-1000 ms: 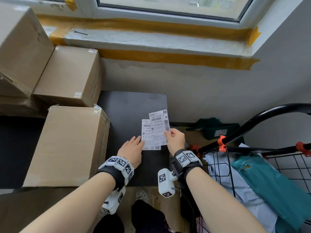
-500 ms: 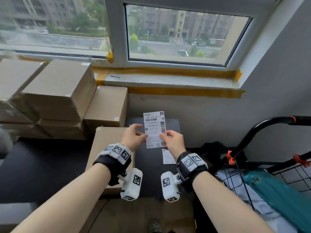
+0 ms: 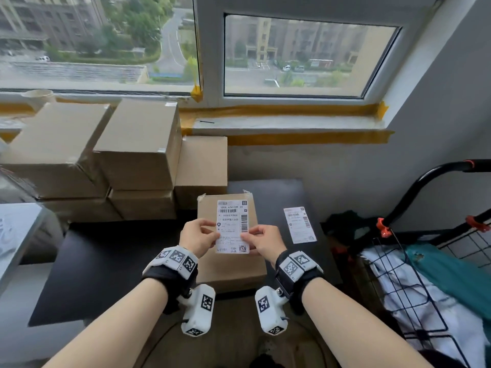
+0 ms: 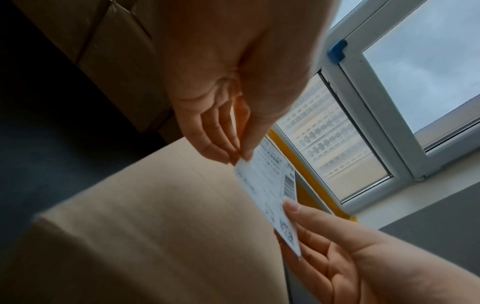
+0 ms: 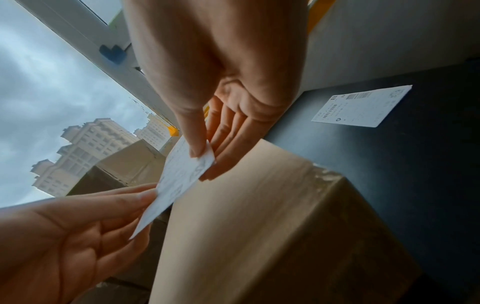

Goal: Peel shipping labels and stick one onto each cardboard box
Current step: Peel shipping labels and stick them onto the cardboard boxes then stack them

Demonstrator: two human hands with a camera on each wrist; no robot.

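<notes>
The white printed shipping label (image 3: 232, 226) hides part of the brown cardboard box (image 3: 233, 269) below; its small print is unreadable. The black wire cart (image 3: 414, 285) runs off frame.

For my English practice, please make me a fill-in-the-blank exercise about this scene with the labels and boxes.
1. The shipping label in the air is pinched by ____ hands.
2. It hangs above a cardboard ____.
3. A second label lies flat on the ____ table, to the right of that box.
4. The left hand has its grip on the label's ____ edge; the right hand takes the other.

Missing words: both; box; black; left
</notes>
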